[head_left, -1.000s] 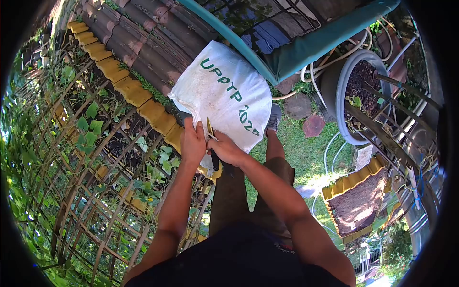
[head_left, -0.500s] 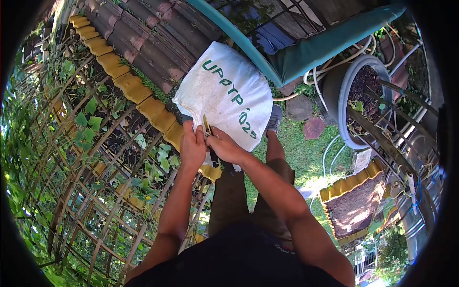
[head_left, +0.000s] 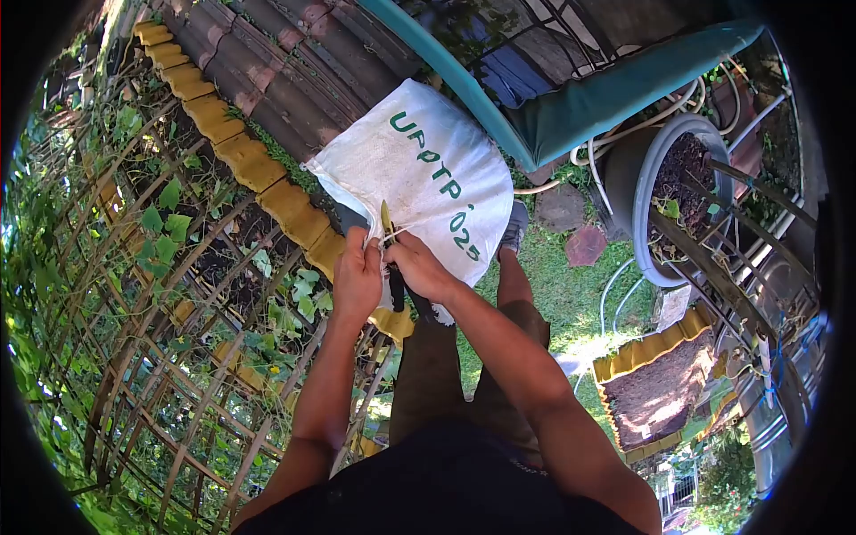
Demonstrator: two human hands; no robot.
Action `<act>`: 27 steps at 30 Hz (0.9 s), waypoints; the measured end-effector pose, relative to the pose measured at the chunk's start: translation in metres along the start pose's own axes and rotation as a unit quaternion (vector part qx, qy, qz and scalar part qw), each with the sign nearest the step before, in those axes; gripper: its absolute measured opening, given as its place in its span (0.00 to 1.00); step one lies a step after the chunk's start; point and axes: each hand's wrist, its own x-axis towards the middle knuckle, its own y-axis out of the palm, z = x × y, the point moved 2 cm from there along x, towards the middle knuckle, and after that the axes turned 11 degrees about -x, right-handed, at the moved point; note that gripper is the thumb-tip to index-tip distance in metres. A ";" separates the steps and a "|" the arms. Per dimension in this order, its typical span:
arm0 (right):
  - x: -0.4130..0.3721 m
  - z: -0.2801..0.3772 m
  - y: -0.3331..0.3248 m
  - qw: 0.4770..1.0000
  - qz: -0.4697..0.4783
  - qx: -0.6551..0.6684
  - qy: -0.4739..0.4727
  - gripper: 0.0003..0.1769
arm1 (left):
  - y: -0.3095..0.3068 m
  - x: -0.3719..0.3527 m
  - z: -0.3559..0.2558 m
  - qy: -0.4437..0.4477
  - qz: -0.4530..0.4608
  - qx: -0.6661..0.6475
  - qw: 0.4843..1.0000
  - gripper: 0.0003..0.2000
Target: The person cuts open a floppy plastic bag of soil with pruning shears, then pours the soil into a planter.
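A full white woven sack (head_left: 428,174) with green lettering lies in front of the person's legs. Its gathered mouth is pinched in my left hand (head_left: 358,275), whose fingers are pressed together. Right beside it, my right hand (head_left: 419,266) is closed around a tool with a yellowish pointed blade (head_left: 385,216) and a black handle (head_left: 397,290). The blade points up against the sack. A thin pale string (head_left: 392,235) runs between the two hands at the sack's neck.
Scalloped yellow edging (head_left: 250,163) borders stacked roof tiles (head_left: 294,80) and a lattice with vines (head_left: 169,383) at left. A teal padded frame (head_left: 615,98) stands behind the sack. At right are a large grey pot (head_left: 649,192) with soil and wooden poles.
The sack's left corner has spread outward to the left, and a pale string now shows between the hands. Both hands have barely shifted.
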 end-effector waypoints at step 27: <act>0.030 -0.007 -0.004 0.979 -0.015 -0.201 -0.008 0.28 | -0.001 0.081 0.007 -0.030 -0.075 0.034 0.996 0.23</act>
